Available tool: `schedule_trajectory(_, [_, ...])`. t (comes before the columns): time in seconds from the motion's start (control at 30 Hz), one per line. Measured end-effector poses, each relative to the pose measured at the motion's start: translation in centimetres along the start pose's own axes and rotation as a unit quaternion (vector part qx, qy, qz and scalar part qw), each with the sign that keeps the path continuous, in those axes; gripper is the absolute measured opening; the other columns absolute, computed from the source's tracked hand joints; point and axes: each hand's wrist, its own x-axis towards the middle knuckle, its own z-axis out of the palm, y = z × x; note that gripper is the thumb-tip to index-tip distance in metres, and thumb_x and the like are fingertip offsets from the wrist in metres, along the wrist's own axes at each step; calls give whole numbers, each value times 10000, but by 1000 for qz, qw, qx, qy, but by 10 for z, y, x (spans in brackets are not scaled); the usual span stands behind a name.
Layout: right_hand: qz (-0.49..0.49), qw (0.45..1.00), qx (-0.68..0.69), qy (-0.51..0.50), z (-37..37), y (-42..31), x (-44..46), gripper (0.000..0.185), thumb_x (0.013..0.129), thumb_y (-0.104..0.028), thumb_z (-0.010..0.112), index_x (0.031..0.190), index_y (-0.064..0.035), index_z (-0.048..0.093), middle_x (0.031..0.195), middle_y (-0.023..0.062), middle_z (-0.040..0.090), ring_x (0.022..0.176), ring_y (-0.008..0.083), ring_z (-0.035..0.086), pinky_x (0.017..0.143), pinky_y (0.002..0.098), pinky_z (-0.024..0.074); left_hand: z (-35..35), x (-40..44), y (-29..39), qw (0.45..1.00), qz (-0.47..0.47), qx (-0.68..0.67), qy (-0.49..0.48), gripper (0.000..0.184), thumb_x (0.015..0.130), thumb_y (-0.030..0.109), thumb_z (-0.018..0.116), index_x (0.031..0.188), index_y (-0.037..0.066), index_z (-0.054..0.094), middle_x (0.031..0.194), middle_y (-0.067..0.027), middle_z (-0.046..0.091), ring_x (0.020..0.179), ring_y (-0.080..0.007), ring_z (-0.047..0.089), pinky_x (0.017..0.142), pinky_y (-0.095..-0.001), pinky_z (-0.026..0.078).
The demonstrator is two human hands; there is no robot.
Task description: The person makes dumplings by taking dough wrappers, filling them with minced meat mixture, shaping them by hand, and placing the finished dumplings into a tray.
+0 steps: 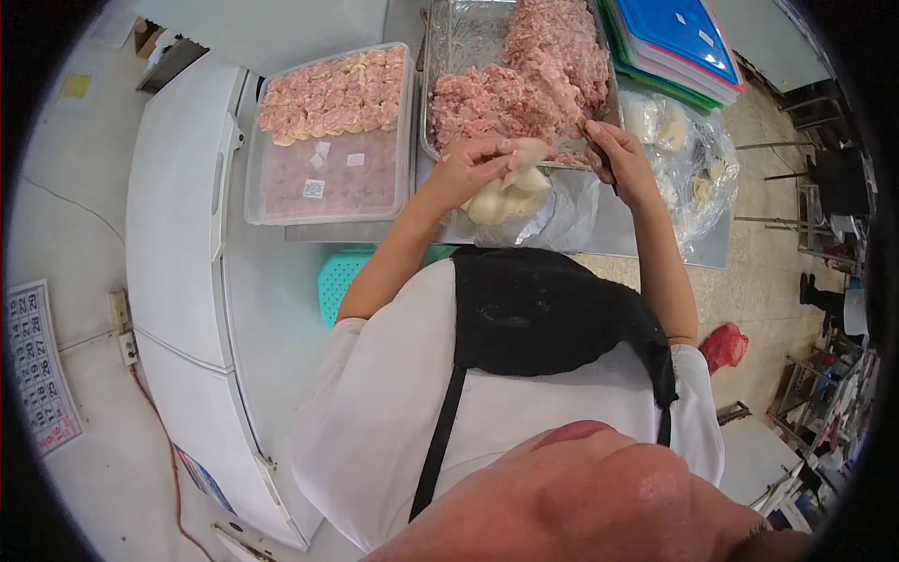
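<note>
My left hand (pixel 471 170) pinches a thin, pale dough wrapper (pixel 532 155) at the near edge of the metal tray (pixel 466 39). Ground meat (pixel 552 70) is heaped in that tray. At the tray's near right corner my right hand (pixel 622 161) is closed around a thin dark utensil (pixel 604 161), its tip close to the meat. Below my left hand lies a stack of pale wrappers (pixel 506 201) in clear plastic. Left of the tray, a plastic container (pixel 409 140) holds rows of filled pieces (pixel 330 94), with a translucent sheet and white labels in its nearer part.
Blue, white and green lids (pixel 679 42) are stacked at the back right. A clear plastic bag (pixel 698 178) with pale dough pieces lies on the right of the metal table (pixel 716 245). A turquoise basket (pixel 339 281) is below the table's near edge, and a white fridge (pixel 178 215) stands left.
</note>
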Motion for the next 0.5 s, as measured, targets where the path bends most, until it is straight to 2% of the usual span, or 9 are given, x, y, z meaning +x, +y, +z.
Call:
schedule_trajectory(0.07, [9, 1000, -2, 14, 2, 3, -3, 310, 968, -329, 515, 984, -63, 674, 568, -74, 411, 438, 20, 295, 394, 195, 197, -1, 8, -5, 996, -31, 79, -17, 215, 902, 201, 599, 858, -5, 644, 736, -73, 599, 681, -137, 541, 632, -273, 438])
schedule_trajectory(0.17, [11, 1000, -8, 0, -1, 3, -3, 322, 968, -339, 512, 988, -60, 671, 579, -74, 415, 446, 20, 295, 399, 189, 191, 1, 9, -15, 998, -34, 22, 38, 186, 908, 196, 587, 943, 21, 639, 860, -65, 634, 779, -148, 599, 697, -272, 486])
schedule_trajectory(0.2, [15, 1000, -8, -8, -3, 4, -7, 326, 967, -343, 512, 989, -59, 671, 582, -73, 417, 449, 21, 297, 401, 187, 189, 3, 10, -15, 982, -74, -167, 56, 181, 912, 180, 580, 992, 21, 619, 912, -65, 632, 824, -156, 610, 731, -283, 501])
schedule_trajectory(0.23, [18, 1000, -4, 0, -3, 5, -10, 338, 968, -348, 507, 989, -50, 665, 583, -70, 418, 450, 22, 303, 401, 188, 196, 4, 11, -15, 928, -112, -348, 74, 191, 915, 163, 573, 1041, 22, 599, 964, -66, 631, 868, -163, 620, 765, -293, 515])
schedule_trajectory(0.27, [19, 1000, 0, 6, -3, 4, -11, 350, 969, -353, 501, 989, -41, 659, 584, -67, 420, 451, 22, 309, 402, 188, 203, 4, 14, -14, 840, -145, -515, 91, 212, 918, 147, 567, 1090, 22, 578, 1016, -66, 629, 913, -170, 631, 799, -303, 530])
schedule_trajectory(0.3, [19, 1000, 4, 10, -2, 1, -11, 363, 969, -359, 496, 988, -33, 654, 585, -64, 421, 452, 23, 315, 403, 189, 210, 3, 18, -9, 808, -159, -558, 101, 271, 945, 127, 512, 1186, 2, 496, 1107, -77, 601, 982, -193, 629, 863, -351, 543])
schedule_trajectory(0.4, [-5, 1000, 24, 11, 0, -8, -12, 362, 966, -370, 501, 977, -45, 660, 595, -63, 421, 459, 28, 308, 417, 192, 218, 20, 30, -5, 891, -119, -415, 144, 253, 963, 128, 475, 1173, -10, 505, 1094, -91, 608, 968, -192, 632, 867, -338, 536])
schedule_trajectory(0.5, [-26, 1000, -14, 2, -5, -6, -2, 348, 960, -362, 518, 1010, -51, 667, 620, -57, 459, 484, 30, 334, 443, 191, 235, 37, 41, 7, 837, -113, -493, 207, 275, 989, 200, 428, 1166, 2, 501, 1120, -100, 589, 1042, -207, 601, 920, -367, 502])
